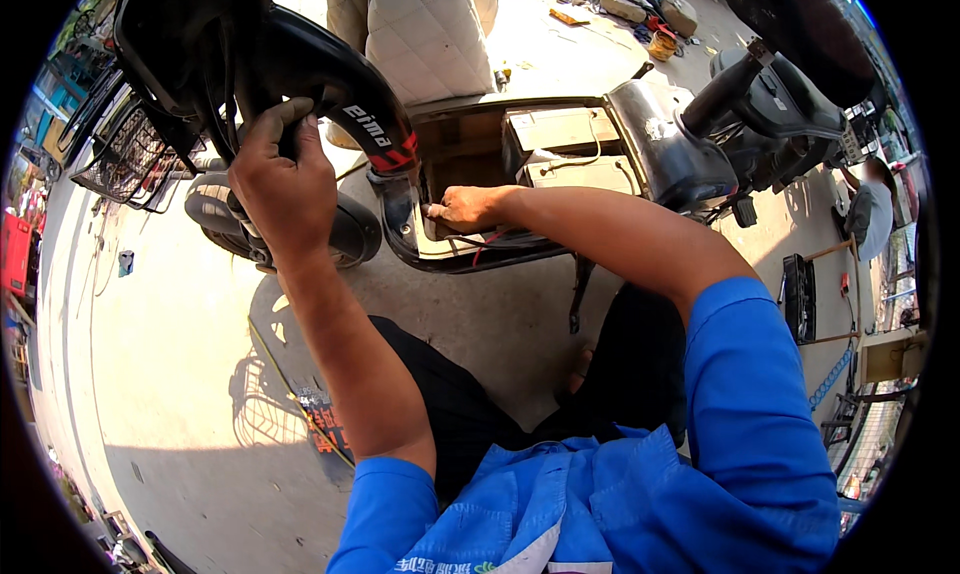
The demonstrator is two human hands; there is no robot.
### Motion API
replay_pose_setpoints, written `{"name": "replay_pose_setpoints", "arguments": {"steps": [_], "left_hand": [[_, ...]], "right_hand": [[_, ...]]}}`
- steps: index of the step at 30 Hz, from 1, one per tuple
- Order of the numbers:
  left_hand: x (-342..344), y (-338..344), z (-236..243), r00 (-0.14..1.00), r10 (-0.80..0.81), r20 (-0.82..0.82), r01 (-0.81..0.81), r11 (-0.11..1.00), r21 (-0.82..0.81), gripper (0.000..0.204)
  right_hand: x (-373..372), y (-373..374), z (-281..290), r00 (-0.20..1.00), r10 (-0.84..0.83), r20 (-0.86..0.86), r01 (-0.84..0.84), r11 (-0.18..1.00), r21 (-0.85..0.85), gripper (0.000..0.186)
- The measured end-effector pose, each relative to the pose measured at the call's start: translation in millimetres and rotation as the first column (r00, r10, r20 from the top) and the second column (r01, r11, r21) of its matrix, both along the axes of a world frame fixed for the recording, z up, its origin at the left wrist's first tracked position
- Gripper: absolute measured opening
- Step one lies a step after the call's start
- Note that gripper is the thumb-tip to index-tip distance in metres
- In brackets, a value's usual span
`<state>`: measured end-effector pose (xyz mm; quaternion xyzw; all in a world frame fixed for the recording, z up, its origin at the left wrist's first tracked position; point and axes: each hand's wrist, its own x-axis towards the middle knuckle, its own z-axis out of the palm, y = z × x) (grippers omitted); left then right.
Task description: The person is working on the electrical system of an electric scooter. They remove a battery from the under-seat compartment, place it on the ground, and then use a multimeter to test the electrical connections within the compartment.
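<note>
A black electric scooter stands before me, its front column (345, 84) at the upper left and its floor compartment (465, 154) uncovered. My left hand (285, 169) is raised at the underside of the column, beside hanging black cables (228, 94). Its fingers are curled closed, and what they grip is hidden. My right hand (468, 210) reaches into the front end of the compartment, with its fingers drawn together at the inner edge. Whatever they pinch is too small to make out. A red wire (492, 240) and dark wires run just below this hand. Two battery blocks (562, 131) sit in the compartment's rear part.
The front wheel (215, 204) and wire basket (130, 159) are at the left. A quilted pale cover (425, 39) stands behind the scooter. The kickstand (577, 294) hangs near my knees. A person (875, 209) crouches at the far right, beyond an open black case (799, 299).
</note>
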<state>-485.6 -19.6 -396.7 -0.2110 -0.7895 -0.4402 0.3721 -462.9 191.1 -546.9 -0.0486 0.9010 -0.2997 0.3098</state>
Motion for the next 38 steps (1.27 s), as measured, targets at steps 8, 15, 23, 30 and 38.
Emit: {"name": "replay_pose_setpoints", "arguments": {"steps": [8,15,23,30,38], "left_hand": [[1,-2,1,1.0,-0.006,0.024,0.006,1.0,0.01,0.014],[7,-2,5,0.999,0.027,0.029,-0.027,1.0,-0.012,0.012],[14,-4,13,1.0,0.021,0.006,-0.021,1.0,-0.016,0.011],[20,-5,15,1.0,-0.007,0.005,0.007,0.999,-0.046,0.012],[22,-4,14,0.998,0.006,0.06,-0.003,0.999,-0.041,0.012]], "right_hand": [[17,6,39,0.979,0.146,0.144,-0.19,0.911,0.367,0.059],[16,6,93,0.984,0.097,0.149,-0.166,0.807,0.567,0.04],[34,4,174,0.997,0.076,-0.033,-0.045,0.829,0.558,0.044],[44,10,141,0.97,0.22,-0.102,-0.104,0.758,0.644,0.039],[63,31,125,0.929,0.333,0.158,-0.34,0.606,0.719,0.041]]}}
